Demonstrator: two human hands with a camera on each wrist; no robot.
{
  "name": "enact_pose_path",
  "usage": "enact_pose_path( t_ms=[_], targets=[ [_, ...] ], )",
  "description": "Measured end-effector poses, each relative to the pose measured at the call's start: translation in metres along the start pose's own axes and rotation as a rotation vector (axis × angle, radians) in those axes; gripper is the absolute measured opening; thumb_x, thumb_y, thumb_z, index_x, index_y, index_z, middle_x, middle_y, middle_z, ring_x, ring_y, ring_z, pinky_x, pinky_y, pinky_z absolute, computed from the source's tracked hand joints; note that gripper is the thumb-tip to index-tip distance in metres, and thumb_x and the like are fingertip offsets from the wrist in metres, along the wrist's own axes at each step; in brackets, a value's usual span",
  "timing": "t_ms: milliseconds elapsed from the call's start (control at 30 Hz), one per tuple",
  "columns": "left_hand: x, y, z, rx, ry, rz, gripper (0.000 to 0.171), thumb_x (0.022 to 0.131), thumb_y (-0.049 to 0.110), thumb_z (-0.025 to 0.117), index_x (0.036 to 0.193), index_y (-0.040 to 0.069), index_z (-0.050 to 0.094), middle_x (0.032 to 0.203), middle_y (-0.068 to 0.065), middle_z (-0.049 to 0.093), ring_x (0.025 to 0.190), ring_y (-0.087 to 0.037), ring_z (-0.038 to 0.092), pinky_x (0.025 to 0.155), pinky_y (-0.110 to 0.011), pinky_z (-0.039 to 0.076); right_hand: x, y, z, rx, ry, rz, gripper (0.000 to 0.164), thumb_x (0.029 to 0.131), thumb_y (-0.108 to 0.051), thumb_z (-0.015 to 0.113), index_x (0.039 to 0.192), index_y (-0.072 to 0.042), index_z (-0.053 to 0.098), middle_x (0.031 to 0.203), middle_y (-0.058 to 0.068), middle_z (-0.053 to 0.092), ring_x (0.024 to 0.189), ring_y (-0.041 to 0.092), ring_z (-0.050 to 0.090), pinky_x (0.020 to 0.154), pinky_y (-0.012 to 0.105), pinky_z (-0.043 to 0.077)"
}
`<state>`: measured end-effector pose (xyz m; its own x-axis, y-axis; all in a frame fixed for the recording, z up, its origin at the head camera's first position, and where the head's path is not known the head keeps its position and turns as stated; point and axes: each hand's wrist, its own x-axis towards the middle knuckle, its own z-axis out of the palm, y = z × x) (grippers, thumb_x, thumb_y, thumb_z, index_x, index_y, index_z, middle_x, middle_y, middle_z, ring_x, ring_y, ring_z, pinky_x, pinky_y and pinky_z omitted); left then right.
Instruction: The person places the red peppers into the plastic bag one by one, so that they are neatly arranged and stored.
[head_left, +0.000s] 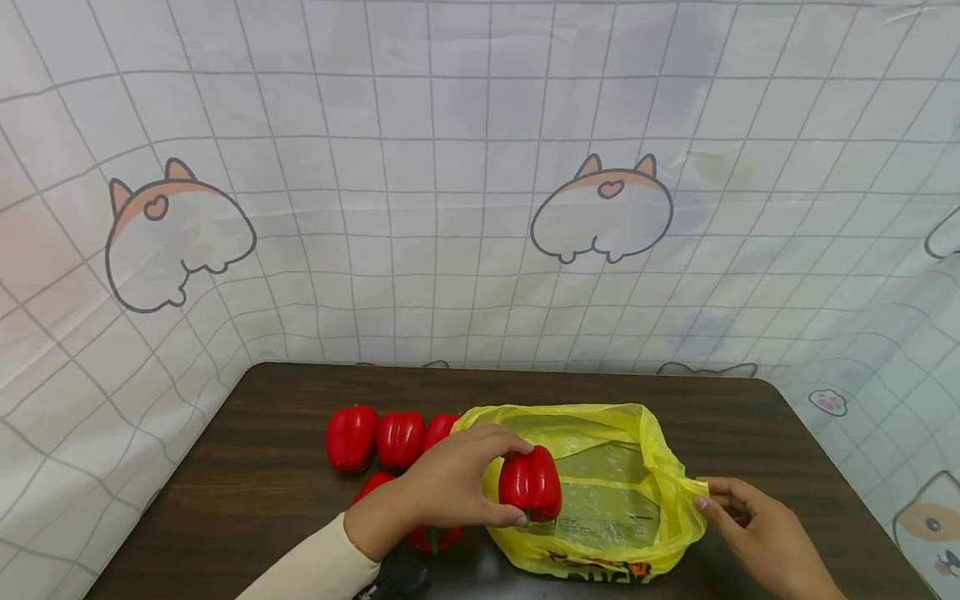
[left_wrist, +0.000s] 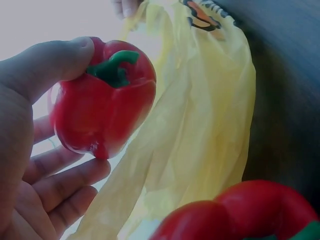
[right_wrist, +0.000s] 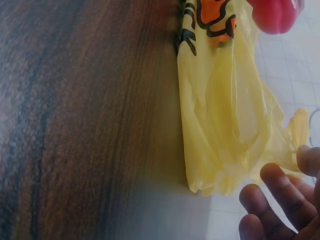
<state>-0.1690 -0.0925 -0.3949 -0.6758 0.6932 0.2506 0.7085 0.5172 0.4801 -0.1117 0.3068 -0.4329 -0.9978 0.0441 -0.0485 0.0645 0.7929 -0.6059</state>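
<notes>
A red bell pepper (head_left: 531, 483) with a green stem is gripped by my left hand (head_left: 461, 477) above the left part of a yellow plastic bag's mouth. The yellow plastic bag (head_left: 675, 508) stands wide-mouthed on the table, with black and orange print on its near side. My right hand (head_left: 761, 525) pinches the bag's right rim between thumb and fingers. In the left wrist view the pepper (left_wrist: 107, 105) sits between the thumb and fingers, its stem toward the camera. The right wrist view shows the right hand (right_wrist: 290, 200) at the bag's edge.
Several more red peppers (head_left: 400, 439) lie on the dark wooden table (head_left: 247, 467) left of the bag, some partly hidden by the left arm. A black object (head_left: 401, 577) is at the near edge. Behind the table hangs a white grid-patterned cloth (head_left: 420, 208).
</notes>
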Motion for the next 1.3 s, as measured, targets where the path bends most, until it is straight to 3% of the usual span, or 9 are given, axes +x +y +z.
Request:
enact_pose_path(
  t_ms=[233, 667, 1300],
  targets=[
    [0.003, 0.002, 0.007, 0.036, -0.03, -0.024, 0.064, 0.08, 0.044, 0.085, 0.136, 0.022, 0.062, 0.132, 0.012, 0.061, 0.121, -0.008, 0.057, 0.097, -0.031, 0.051, -0.001, 0.001, 0.0, 0.001, -0.002, -0.002, 0.066, 0.1, -0.055, 0.059, 0.136, 0.0, 0.059, 0.109, 0.004, 0.072, 0.092, 0.021, 0.067, 0.073, 0.043, 0.057],
    [0.004, -0.002, 0.018, 0.065, -0.084, -0.08, 0.065, 0.08, 0.047, 0.084, 0.136, 0.024, 0.062, 0.131, 0.012, 0.062, 0.116, -0.009, 0.059, 0.094, -0.033, 0.054, -0.001, 0.001, 0.0, 0.007, -0.003, 0.002, 0.066, 0.1, -0.056, 0.059, 0.137, -0.002, 0.06, 0.111, 0.005, 0.073, 0.093, 0.022, 0.068, 0.073, 0.044, 0.057],
    [0.005, -0.002, 0.024, 0.131, -0.139, -0.08, 0.065, 0.08, 0.051, 0.083, 0.136, 0.024, 0.063, 0.131, 0.011, 0.063, 0.113, -0.01, 0.061, 0.095, -0.032, 0.053, -0.001, -0.001, 0.001, -0.007, 0.02, -0.004, 0.065, 0.101, -0.055, 0.058, 0.137, -0.001, 0.06, 0.11, 0.005, 0.073, 0.095, 0.025, 0.069, 0.076, 0.047, 0.058]
  ],
)
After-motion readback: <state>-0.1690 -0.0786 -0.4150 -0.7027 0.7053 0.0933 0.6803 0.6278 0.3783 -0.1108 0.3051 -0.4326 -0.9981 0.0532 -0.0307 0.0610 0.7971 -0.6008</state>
